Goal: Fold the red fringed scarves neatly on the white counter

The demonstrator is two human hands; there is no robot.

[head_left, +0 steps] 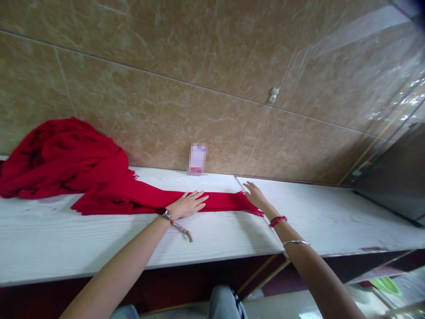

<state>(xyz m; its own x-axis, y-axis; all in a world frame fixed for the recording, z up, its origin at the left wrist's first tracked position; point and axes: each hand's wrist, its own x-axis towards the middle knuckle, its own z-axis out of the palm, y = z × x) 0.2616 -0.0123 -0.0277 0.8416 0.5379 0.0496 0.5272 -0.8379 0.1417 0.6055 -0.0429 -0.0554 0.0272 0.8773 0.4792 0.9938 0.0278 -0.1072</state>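
A red scarf (142, 197) lies along the white wood-grain counter, its narrow folded strip ending in fringe on the right. Flat on the middle of that strip rests my left hand (188, 204), fingers spread. My right hand (256, 195) is at the fringed end, its fingers apart and holding nothing; whether it touches the fringe I cannot tell. The rest of the red cloth is heaped in a loose pile at the left, against the wall.
Behind the white counter (212, 239) rises a brown tiled wall (149, 110). A small blurred pinkish box (198, 158) stands against it. A white hook (273, 95) is fixed to the tiles. A dark grey panel (395, 177) bounds the right end. Below right is a green basin (385, 285).
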